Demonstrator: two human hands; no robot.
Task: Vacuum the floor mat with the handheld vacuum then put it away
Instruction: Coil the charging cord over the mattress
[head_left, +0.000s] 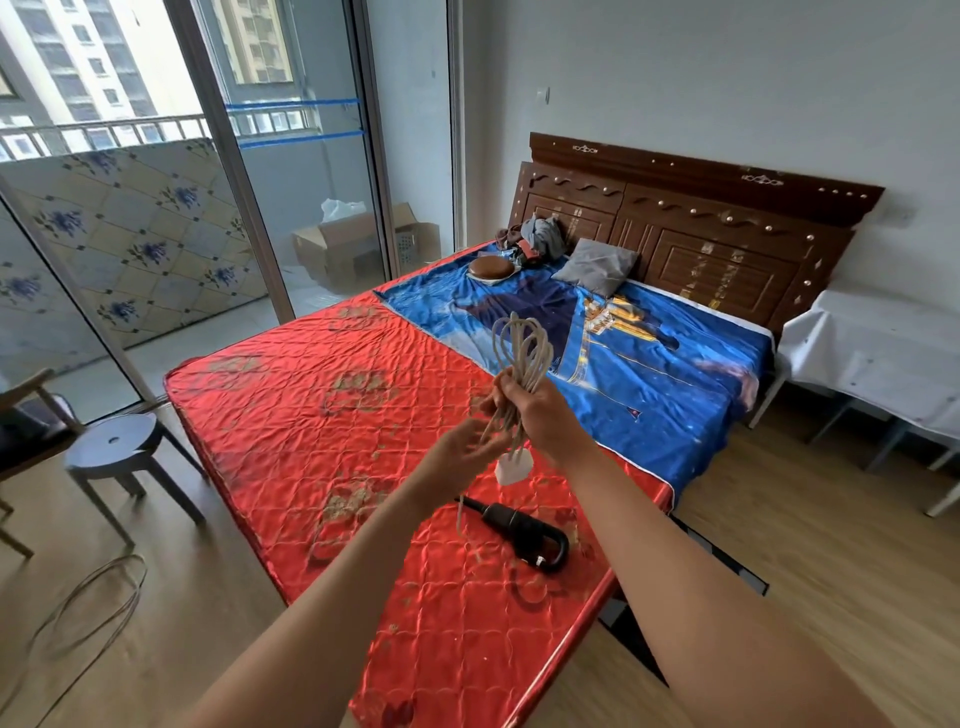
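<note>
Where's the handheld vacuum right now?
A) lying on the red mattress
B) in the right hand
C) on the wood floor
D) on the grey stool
A: the black handheld vacuum lies on the red mattress with neither hand on it; the right hand grips only the coiled cord.

A bed with a red quilted mattress (322, 426) fills mid-frame, a blue sheet (675, 374), grey pillow (597, 265) and clothes pile (537, 236) lying near its wooden headboard (701, 228), a round grey stool (117, 441) at left, a white-covered desk (878, 358) at right.
</note>
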